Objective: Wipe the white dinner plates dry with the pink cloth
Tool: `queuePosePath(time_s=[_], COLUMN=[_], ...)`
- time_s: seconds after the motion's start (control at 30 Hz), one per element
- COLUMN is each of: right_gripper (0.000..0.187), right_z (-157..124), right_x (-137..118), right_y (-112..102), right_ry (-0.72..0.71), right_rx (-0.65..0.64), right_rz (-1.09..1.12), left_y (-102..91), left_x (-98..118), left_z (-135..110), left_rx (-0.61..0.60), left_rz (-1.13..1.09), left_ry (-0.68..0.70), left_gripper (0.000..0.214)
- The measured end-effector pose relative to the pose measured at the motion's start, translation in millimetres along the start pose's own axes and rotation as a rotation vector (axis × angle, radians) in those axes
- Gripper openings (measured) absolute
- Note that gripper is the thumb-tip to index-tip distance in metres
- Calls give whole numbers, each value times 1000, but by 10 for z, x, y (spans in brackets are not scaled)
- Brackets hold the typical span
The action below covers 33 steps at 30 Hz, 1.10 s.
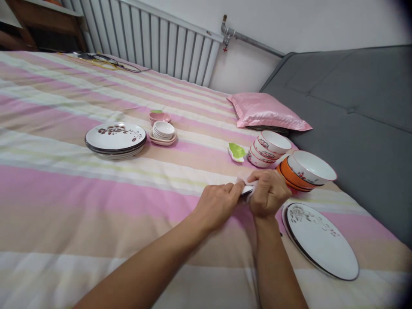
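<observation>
Above the bed, my left hand (220,201) pinches one end of a white, dark-edged piece of tableware (246,189), whose exact kind is hidden by my fingers. Wrapped around its other end is my right hand (268,193), closed over a whitish cloth or tissue (252,193). Just beyond my hands lies a green leaf-shaped dish (237,151). Stacked white bowls with red rims (265,150) stand behind my right hand. Beside them are larger orange and white bowls (310,167), nested together. Oval plates with a brown flower pattern (325,242) lie right of my right forearm.
A stack of round flowered plates (116,139) sits on the striped bedsheet (128,193) at left. Near it are small white dishes (164,130) and a pink dish (161,117). A pink pillow (267,111) lies by the grey headboard (347,94). Cables (109,62) lie near the radiator (154,38).
</observation>
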State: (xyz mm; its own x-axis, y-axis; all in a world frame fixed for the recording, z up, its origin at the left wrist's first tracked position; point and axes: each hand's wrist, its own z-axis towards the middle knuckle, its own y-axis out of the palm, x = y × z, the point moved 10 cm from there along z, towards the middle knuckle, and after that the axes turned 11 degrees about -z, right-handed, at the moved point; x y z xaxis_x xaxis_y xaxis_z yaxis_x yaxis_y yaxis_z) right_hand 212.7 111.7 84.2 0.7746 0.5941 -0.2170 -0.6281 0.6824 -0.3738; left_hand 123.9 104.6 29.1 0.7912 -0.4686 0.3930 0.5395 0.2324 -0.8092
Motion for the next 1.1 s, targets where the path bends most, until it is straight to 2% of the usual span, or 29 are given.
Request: queuePosePath(time_s=[0.1, 0.23, 0.33, 0.5, 0.63, 0.73, 0.83, 0.97, 1.1], right_gripper=[43, 52, 56, 56, 56, 55, 54, 53, 54], right_z=[-3, -45, -79, -105, -211, -312, -370, -337, -256], right_x=[252, 612, 779, 845, 1010, 1165, 1216, 1093, 884], right_y=[-34, -102, -131, -161, -200, -153, -73, 15, 14], right_ry=[128, 345, 453, 513, 654, 790, 869, 827, 727], right_rx=[50, 151, 211, 266, 358, 363, 310, 235, 212], right_rz=[39, 54, 83, 99, 161, 226, 252, 280, 258], left_y=[80, 318, 426, 449, 375, 280, 108, -116, -216], left_x=[-83, -238, -293, -290, -260, -207, -95, 30, 79], left_z=[-11, -62, -95, -102, -65, -28, -3, -35, -84], left_rx=[-37, -183, -218, -209, -180, -133, -10, 187, 310], left_rz=[-63, -50, -31, -24, -6, 18, 31, 2, 0], left_ry=[-45, -138, -163, -160, -146, -127, -58, 54, 122], left_gripper=[33, 18, 16, 19, 16, 16, 17, 27, 31])
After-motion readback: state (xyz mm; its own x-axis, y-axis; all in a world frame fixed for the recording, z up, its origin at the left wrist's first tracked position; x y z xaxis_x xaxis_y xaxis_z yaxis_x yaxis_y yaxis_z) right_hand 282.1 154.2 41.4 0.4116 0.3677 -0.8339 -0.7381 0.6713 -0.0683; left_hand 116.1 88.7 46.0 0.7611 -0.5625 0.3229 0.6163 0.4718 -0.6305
